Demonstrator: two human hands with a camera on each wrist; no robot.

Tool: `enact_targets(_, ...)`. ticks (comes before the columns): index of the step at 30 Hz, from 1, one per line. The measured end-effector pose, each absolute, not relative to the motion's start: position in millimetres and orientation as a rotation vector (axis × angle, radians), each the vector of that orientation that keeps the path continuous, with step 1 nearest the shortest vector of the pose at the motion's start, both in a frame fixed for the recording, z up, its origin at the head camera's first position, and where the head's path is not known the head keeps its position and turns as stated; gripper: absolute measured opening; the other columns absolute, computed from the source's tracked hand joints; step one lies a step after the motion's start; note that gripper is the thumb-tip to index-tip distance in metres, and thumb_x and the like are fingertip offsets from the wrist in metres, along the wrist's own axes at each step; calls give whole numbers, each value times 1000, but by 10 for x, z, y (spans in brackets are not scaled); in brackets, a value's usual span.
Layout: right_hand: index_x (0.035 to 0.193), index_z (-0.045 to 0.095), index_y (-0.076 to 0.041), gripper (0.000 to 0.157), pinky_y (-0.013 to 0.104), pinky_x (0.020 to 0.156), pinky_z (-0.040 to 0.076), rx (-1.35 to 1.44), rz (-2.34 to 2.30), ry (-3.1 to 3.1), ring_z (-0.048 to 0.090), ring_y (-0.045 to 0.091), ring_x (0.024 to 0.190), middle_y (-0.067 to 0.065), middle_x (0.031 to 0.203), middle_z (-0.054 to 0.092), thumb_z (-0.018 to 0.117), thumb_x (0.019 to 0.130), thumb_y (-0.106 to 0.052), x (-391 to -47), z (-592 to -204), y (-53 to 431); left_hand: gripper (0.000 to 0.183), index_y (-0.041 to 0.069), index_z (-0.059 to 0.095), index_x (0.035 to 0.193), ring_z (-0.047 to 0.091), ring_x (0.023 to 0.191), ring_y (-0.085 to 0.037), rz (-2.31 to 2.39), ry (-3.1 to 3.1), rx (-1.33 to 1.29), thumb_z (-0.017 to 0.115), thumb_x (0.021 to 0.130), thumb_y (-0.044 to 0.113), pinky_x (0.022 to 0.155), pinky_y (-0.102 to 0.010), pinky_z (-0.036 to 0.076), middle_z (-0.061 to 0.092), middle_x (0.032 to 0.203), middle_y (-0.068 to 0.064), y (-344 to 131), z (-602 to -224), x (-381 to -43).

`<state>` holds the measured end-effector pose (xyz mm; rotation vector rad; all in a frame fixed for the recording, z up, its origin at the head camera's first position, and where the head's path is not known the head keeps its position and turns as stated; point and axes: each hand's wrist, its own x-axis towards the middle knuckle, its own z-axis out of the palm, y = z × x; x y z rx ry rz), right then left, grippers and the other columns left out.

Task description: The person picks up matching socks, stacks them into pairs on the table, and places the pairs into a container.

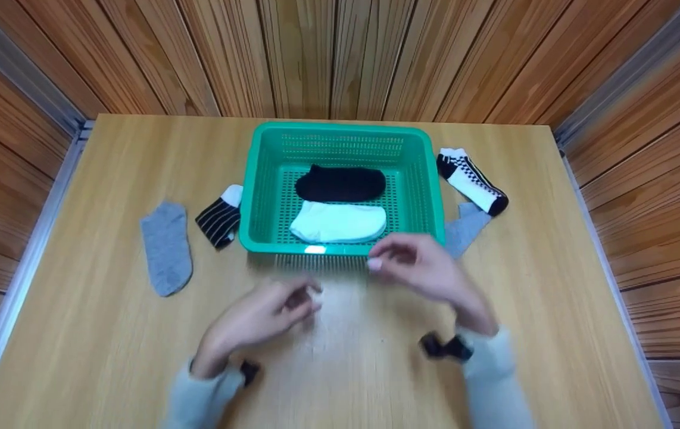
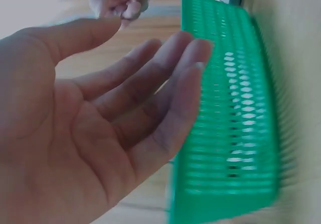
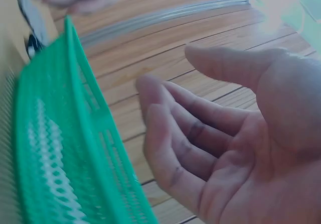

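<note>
My L grip [image 1: 262, 311] & R grip [image 1: 420, 268]: relaxed, nothing held.
Basket [image 1: 277, 248] prob. stiff, hold rim; white sock [image 1: 339, 222] prob. soft, light, pinch mid.

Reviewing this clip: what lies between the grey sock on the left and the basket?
In the head view, a striped sock lies between that grey sock and the basket.

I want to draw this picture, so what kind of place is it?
Perhaps a small work booth, though I can't be sure: wood-look walls stand around three sides of a table, metal strips run beside it, and a green basket holding socks sits on top.
</note>
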<state>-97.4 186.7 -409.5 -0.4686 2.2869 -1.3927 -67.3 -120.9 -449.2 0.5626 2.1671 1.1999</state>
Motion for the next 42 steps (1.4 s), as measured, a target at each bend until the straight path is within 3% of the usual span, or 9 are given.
enact_targets(6,116,71,-5,23,32,81,62,-458,-1568,2099,73,24,89,15,104,75,69,102,-23,-672,-4395,1606,38,10,67,132,71,107,-28,1321,2053,338,62,106,37,95,-34,56,77,118,-9,-1407,-4810,-469)
enact_targets(12,114,71,-1,22,30,80,63,-439,-1623,1970,73,37,93,18,105,75,67,103,-20,-637,-4566,1254,35,8,65,133,68,101,-25,1312,2132,228,60,107,32,86,-30,54,74,115,-11,-1772,-4889,-507)
enact_targets(14,113,71,1,22,29,80,63,-454,-1613,1943,74,34,92,21,105,75,67,103,-18,-632,-4616,1083,33,8,65,131,67,98,-26,1297,2162,181,59,107,31,82,-29,54,72,112,-12,-1941,-4887,-535)
enact_targets(17,111,72,1,21,26,77,62,-486,-1560,1920,73,18,85,22,103,75,68,102,-18,-644,-4698,796,30,9,65,128,66,95,-24,1257,2249,125,59,107,28,80,-29,54,72,109,-11,-2192,-4872,-594)
enact_targets(20,111,73,-2,20,23,74,60,-487,-1488,1929,71,9,78,18,98,77,68,102,-20,-680,-4796,505,26,8,65,126,63,92,-22,1223,2356,78,56,108,24,78,-29,54,70,109,-11,-2428,-4835,-659)
enact_targets(28,117,71,-9,19,20,73,57,-380,-1357,2033,70,6,81,1,98,76,69,102,-20,-861,-5025,-139,35,5,59,133,59,87,-20,1190,2633,-193,49,111,30,66,-27,51,62,110,-15,-2874,-4913,-812)
enact_targets(34,112,73,-11,14,13,70,51,-552,-1273,2259,61,0,78,1,103,75,69,102,-20,-1052,-5057,-565,52,-3,51,144,55,103,-32,1145,2661,-540,52,108,35,68,-29,48,54,128,-24,-3069,-5077,-919)
enact_targets(38,107,74,-9,10,16,66,54,-305,-1425,2141,71,10,77,4,94,76,71,100,-14,-1130,-5040,-845,57,-6,47,148,53,116,-39,1151,2662,-512,52,108,35,78,-35,47,48,139,-30,-3201,-5113,-1086)
enact_targets(42,91,71,-10,6,25,67,61,107,-1529,2003,77,20,75,4,79,75,76,95,-11,-1128,-5013,-1117,58,-5,45,151,48,128,-47,1136,2696,-424,52,108,33,91,-47,48,44,146,-35,-3327,-5120,-1343)
